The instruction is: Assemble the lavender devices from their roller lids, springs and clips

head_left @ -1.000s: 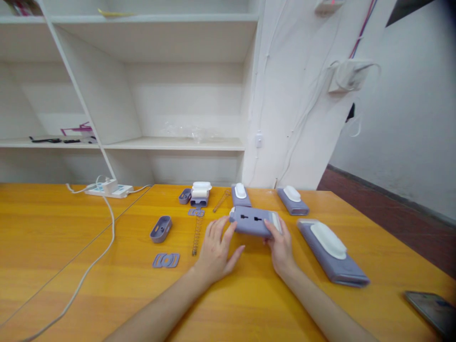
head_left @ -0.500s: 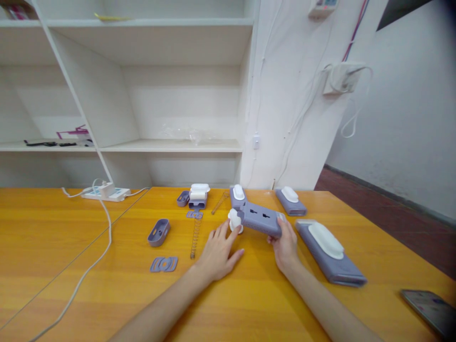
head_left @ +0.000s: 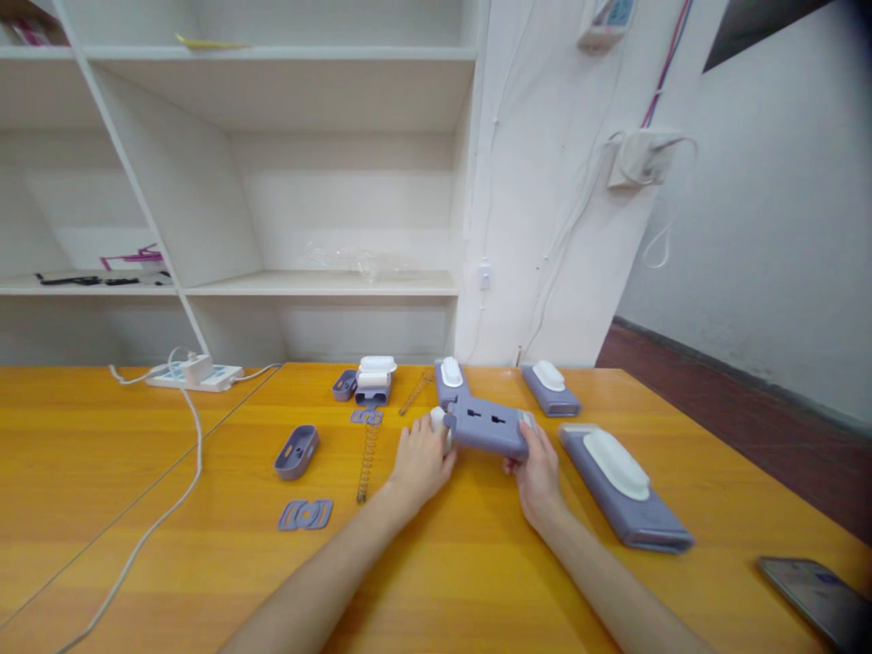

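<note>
My right hand grips the right end of a grey-purple rectangular plastic case with two dark keyhole-shaped slots on its upper face. At the case's left end, my left hand has its fingers curled round a white plastic piece, which they partly cover. Left of that hand lie a coil spring, an oval grey-purple cup and a flat cut-out plate. To the right of my right hand is a larger grey-purple case with a white oval pad.
More grey-purple units with white pads stand at the back, with a second spring among them. A phone lies at the right. A power strip with a white cable is at the left, below white shelves.
My left hand's spread fingers have closed round the white piece at the case's left end. My right hand keeps its hold on the case. The view has shifted slightly.
</note>
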The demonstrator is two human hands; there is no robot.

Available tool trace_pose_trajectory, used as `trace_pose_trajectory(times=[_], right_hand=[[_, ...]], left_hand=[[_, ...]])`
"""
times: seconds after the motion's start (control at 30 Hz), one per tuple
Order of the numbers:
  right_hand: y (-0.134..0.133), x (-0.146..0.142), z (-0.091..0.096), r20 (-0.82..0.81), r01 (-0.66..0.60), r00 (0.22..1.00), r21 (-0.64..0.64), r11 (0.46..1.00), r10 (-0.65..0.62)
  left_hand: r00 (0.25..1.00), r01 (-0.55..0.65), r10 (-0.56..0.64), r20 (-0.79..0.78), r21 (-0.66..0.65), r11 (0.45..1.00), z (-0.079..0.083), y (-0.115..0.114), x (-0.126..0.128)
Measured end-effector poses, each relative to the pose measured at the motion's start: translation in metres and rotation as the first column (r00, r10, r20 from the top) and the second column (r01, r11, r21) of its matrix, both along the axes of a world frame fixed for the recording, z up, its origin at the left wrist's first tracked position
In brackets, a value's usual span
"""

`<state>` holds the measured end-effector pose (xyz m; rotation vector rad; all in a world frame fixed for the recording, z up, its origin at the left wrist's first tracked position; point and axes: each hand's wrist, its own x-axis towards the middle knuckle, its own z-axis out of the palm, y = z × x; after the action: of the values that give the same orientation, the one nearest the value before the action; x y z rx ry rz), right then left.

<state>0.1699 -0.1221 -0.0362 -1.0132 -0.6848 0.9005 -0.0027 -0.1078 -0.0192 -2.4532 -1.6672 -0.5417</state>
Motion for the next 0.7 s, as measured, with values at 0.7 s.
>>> trace_pose_trajectory(times=[0.7], right_hand=[[0.003,-0.006,-0.005,0.499,0.046,0.866,-0.075,0.996,-0.002]], left_hand=[[0.887,-0.12,0.203,0.414,-0.218,0.969,0.004,0.03,-0.051]])
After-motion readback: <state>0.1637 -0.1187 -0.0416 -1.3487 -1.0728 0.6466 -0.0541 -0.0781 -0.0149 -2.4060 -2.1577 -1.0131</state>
